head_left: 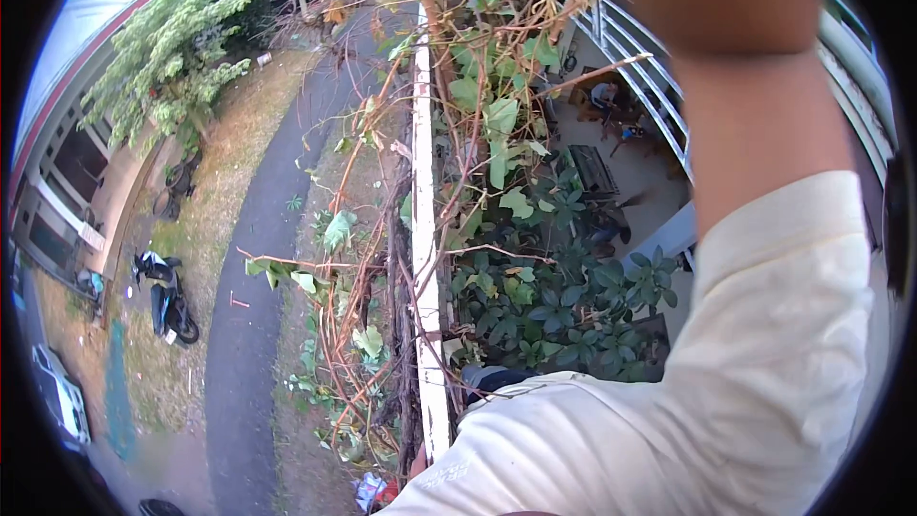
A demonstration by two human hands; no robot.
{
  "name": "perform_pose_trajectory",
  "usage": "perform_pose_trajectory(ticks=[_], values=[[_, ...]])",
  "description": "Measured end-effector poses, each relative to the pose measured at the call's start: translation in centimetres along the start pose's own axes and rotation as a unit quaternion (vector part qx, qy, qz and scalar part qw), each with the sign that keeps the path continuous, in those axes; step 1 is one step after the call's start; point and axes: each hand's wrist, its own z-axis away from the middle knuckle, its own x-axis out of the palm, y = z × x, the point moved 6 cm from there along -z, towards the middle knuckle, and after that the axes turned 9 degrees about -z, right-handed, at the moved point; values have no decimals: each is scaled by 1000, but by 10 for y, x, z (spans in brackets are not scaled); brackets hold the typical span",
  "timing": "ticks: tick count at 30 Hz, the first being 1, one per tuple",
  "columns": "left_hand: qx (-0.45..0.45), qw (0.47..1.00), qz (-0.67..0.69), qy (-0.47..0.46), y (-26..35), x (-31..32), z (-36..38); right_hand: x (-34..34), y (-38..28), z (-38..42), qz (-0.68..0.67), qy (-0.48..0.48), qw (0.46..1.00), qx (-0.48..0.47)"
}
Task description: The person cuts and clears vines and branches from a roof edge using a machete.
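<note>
A long white rail runs from top to bottom through the middle of the view, with brown vines and green leaves tangled along both sides. My right arm, in a beige sleeve, rises at the right; its hand lies outside the frame, past the top edge. A small patch of skin, seemingly my left hand, shows beside the rail at the bottom edge. Its fingers are mostly hidden, and I cannot make out what they hold. A bare cut stem sticks out to the right of the vines.
Far below on the left are a dark path, a parked scooter and a white car. Dark leafy branches spread right of the rail. White railings stand beyond, with people lower down.
</note>
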Motion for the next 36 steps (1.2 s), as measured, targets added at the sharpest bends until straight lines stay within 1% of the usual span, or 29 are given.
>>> perform_pose_trajectory(ticks=[2, 4, 5, 6, 7, 8, 9, 10, 11, 12, 13, 14, 15, 16, 18, 20, 21, 22, 24, 26, 28, 29, 31, 34, 35, 36], values=[[3, 1000, 3, 0, 3, -2, 2, 33, 0, 24, -9, -32, 999, 7], [12, 1000, 9, -2, -3, -5, 6, 99, 15, 89, -43, -82, 993, 78], [19, 1000, 16, 2, -7, -5, 5, 162, 50, 176, -62, -86, 985, 138], [21, 999, 27, 10, -10, -4, 3, 229, 81, 291, -96, -119, 960, 233], [22, 999, 29, 13, -21, -2, 9, 288, 100, 432, -122, -187, 912, 344], [22, 999, 39, 24, -17, 2, 8, 325, 90, 589, -122, -281, 844, 440], [23, 998, 41, 30, -16, 1, 3, 343, 49, 728, -126, -359, 764, 521], [16, 998, 47, 34, -16, 8, 7, 336, -4, 838, -141, -412, 672, 599], [10, 998, 46, 30, -19, 8, 13, 325, -71, 907, -184, -423, 568, 682], [1, 999, 41, 26, -18, 6, 16, 319, -129, 939, -238, -383, 466, 761], [-3, 999, 39, 25, -11, 4, 10, 316, -174, 951, -271, -336, 392, 813], [-6, 999, 37, 24, -10, 4, 10, 326, -202, 955, -301, -274, 329, 852], [-9, 999, 32, 26, -10, 2, 10, 339, -220, 952, -325, -213, 286, 876], [-13, 999, 29, 24, -10, 2, 10, 350, -229, 948, -336, -160, 256, 892], [-20, 999, 22, 21, -10, 2, 10, 374, -226, 943, -350, -83, 228, 905], [-27, 999, 15, 19, -9, 0, 11, 392, -202, 913, -369, -12, 223, 902], [-30, 999, 9, 14, -10, 0, 13, 399, -187, 903, -379, 16, 234, 895], [-34, 999, 6, 14, -10, -1, 14, 395, -163, 859, -397, 65, 235, 885], [-44, 999, 3, 14, -7, -2, 14, 408, -103, 819, -427, 62, 309, 847], [-56, 998, -1, 17, -3, -3, 17, 408, -41, 755, -419, 64, 399, 813], [-66, 998, -4, 15, 0, -7, 19, 397, 21, 678, -393, 87, 527, 749], [-71, 997, -6, 15, 3, -7, 19, 397, 52, 654, -400, 105, 562, 716], [-77, 997, -8, 17, 7, -9, 18, 386, 110, 593, -398, 176, 600, 671], [-86, 996, -15, 19, 11, -12, 14, 361, 188, 504, -409, 253, 657, 581], [-90, 996, -14, 18, 12, -11, 13, 347, 207, 470, -412, 272, 670, 555], [-91, 995, -16, 20, 13, -13, 8, 339, 230, 443, -435, 295, 670, 524]])
